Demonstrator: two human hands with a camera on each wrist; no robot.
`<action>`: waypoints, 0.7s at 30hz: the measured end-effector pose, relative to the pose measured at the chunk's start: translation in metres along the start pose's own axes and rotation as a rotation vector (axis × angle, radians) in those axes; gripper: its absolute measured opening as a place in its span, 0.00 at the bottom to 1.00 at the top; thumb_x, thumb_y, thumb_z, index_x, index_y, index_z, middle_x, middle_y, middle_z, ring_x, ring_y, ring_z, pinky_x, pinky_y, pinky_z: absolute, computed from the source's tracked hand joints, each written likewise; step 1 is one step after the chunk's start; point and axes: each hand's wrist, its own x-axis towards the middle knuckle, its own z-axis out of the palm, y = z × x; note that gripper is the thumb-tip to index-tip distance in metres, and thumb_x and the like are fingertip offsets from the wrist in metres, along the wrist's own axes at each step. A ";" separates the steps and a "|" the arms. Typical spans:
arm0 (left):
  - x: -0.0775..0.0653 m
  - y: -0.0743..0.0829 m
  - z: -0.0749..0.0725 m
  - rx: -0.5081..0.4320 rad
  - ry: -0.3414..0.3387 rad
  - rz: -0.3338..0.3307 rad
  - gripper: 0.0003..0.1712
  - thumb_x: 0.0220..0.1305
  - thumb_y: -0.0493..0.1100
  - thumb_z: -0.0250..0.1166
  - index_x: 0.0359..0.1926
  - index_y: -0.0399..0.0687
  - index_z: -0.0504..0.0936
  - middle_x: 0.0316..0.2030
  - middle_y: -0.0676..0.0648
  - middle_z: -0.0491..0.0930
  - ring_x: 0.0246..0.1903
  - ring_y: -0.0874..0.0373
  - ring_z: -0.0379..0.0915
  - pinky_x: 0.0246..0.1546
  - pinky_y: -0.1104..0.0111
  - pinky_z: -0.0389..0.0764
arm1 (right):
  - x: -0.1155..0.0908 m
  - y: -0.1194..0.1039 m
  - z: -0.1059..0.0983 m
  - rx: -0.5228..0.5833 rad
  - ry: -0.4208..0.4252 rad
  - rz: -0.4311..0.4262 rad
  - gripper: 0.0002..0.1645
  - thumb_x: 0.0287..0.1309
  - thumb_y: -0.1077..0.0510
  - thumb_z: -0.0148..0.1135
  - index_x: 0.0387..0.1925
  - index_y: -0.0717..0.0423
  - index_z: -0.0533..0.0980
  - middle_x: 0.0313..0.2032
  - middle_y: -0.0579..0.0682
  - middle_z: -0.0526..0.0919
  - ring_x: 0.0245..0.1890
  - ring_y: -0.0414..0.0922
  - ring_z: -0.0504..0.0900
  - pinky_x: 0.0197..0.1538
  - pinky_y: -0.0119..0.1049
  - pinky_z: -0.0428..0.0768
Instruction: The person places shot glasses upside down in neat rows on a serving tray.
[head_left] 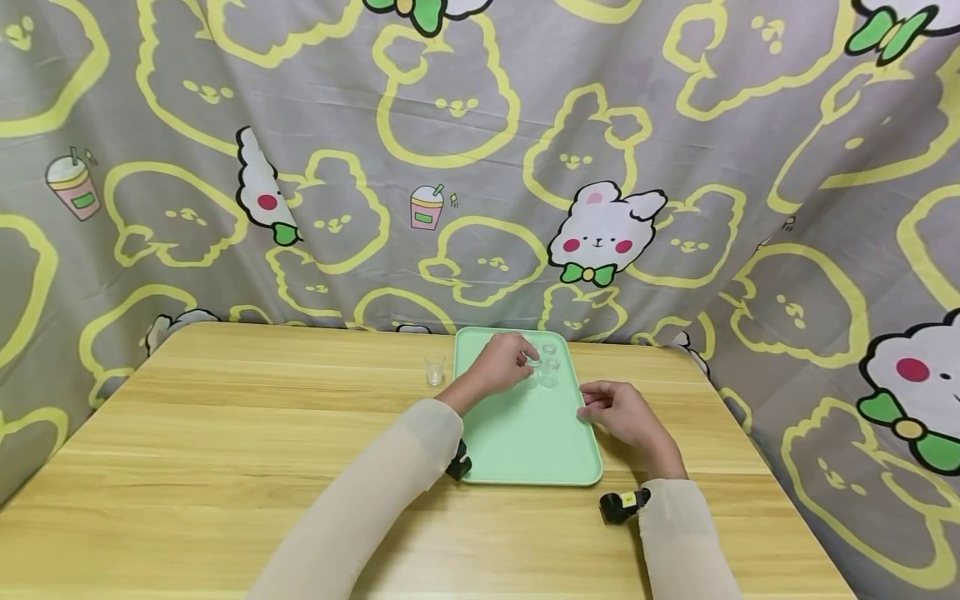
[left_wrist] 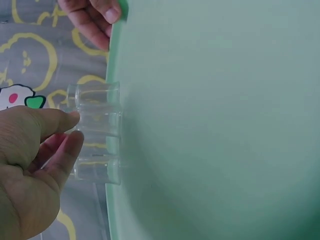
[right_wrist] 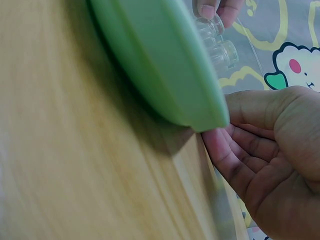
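Note:
Several small clear shot glasses [head_left: 551, 365] stand close together at the far right of a light green tray [head_left: 517, 442]. My left hand [head_left: 504, 364] reaches over the tray, thumb and fingertip pinching at the rim of one shot glass [left_wrist: 100, 121] in the group. At the tray's right edge my right hand [head_left: 618, 408] grips the rim, with the thumb above and the fingers [right_wrist: 230, 160] curled beneath. The left fingers partly cover the glasses in the head view.
Another shot glass [head_left: 435, 369] stands on the wooden table [head_left: 225, 442], just left of the tray. A patterned grey curtain [head_left: 337, 208] hangs behind the table's far edge. Black wrist cameras [head_left: 622, 506] are strapped at both sleeves.

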 end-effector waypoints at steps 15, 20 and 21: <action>-0.001 0.000 0.000 -0.010 0.006 -0.009 0.09 0.61 0.32 0.72 0.43 0.41 0.91 0.42 0.45 0.85 0.39 0.57 0.82 0.39 0.72 0.81 | 0.000 0.000 0.000 0.000 -0.002 0.001 0.25 0.63 0.63 0.70 0.60 0.69 0.77 0.46 0.56 0.84 0.44 0.48 0.81 0.46 0.36 0.82; 0.000 0.000 -0.001 -0.006 0.009 -0.009 0.09 0.62 0.32 0.72 0.43 0.42 0.91 0.41 0.46 0.85 0.38 0.58 0.81 0.38 0.72 0.81 | 0.000 0.000 0.000 -0.001 -0.002 0.002 0.26 0.64 0.62 0.70 0.60 0.69 0.77 0.46 0.57 0.84 0.44 0.48 0.81 0.46 0.37 0.82; 0.000 0.000 -0.001 -0.005 0.010 -0.009 0.09 0.61 0.32 0.72 0.43 0.42 0.91 0.41 0.46 0.85 0.38 0.58 0.81 0.39 0.72 0.81 | 0.000 -0.001 -0.001 -0.001 -0.002 0.003 0.26 0.63 0.62 0.70 0.60 0.69 0.77 0.46 0.57 0.84 0.44 0.48 0.81 0.46 0.37 0.82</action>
